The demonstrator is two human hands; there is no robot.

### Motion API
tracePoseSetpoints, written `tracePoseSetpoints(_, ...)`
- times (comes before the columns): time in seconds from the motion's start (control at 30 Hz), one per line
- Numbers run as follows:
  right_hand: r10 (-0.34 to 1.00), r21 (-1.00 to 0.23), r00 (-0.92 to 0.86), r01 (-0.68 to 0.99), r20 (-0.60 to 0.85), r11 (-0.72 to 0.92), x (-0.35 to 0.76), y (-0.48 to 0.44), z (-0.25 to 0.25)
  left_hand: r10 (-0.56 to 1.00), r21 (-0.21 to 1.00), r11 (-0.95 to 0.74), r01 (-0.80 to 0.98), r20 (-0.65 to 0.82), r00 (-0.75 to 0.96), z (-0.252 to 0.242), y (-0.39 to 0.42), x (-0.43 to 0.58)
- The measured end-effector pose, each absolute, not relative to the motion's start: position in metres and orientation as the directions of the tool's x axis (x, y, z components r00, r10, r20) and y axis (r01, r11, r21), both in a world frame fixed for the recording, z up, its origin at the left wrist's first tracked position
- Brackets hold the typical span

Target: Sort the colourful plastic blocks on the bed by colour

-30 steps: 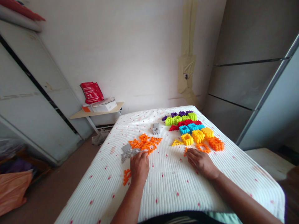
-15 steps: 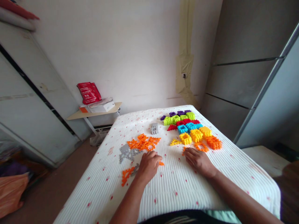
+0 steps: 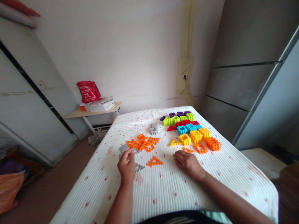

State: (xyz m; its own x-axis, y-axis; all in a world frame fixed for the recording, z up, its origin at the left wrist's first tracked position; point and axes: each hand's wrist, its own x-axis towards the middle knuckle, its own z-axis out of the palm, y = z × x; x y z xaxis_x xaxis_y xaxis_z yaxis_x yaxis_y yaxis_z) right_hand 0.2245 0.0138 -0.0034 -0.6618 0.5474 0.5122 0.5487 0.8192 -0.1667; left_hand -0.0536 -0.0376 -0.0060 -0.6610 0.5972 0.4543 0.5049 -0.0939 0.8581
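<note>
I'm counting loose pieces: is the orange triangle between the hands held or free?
Free: the orange triangle lies apart from left hand and right hand.

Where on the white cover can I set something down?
Free: between the loose orange triangle and your black clothing; also beyond the orange pile, left of the gray block. Crowded: around your left hand and the coloured rows.

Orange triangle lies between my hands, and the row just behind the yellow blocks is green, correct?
Not green: the head view shows a blue row just behind the yellow blocks. The orange triangle lies between your left hand and right hand.
</note>
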Motion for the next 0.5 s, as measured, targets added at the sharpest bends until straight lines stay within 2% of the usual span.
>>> tracePoseSetpoints(0.1,0.555,-0.242,-0.695,0.503,0.458,0.830,0.193,0.006,0.001,0.576,0.935,-0.080,0.346,0.326,-0.749,-0.006,-0.040,-0.061)
tracePoseSetpoints(0.17,0.587,-0.260,-0.705,0.527,0.398,0.809,0.172,0.001,0.007,0.585,0.948,-0.075,0.311,0.294,-0.756,-0.006,-0.041,-0.062)
tracePoseSetpoints(0.37,0.631,-0.138,-0.742,0.617,0.227,0.775,0.137,-0.004,0.012,0.604,0.925,-0.055,0.375,0.330,-0.726,-0.009,-0.040,-0.063)
tracePoseSetpoints(0.5,0.641,-0.118,-0.737,0.632,0.215,0.766,0.148,0.000,0.013,0.602,0.913,-0.042,0.405,0.347,-0.719,-0.011,-0.039,-0.064)
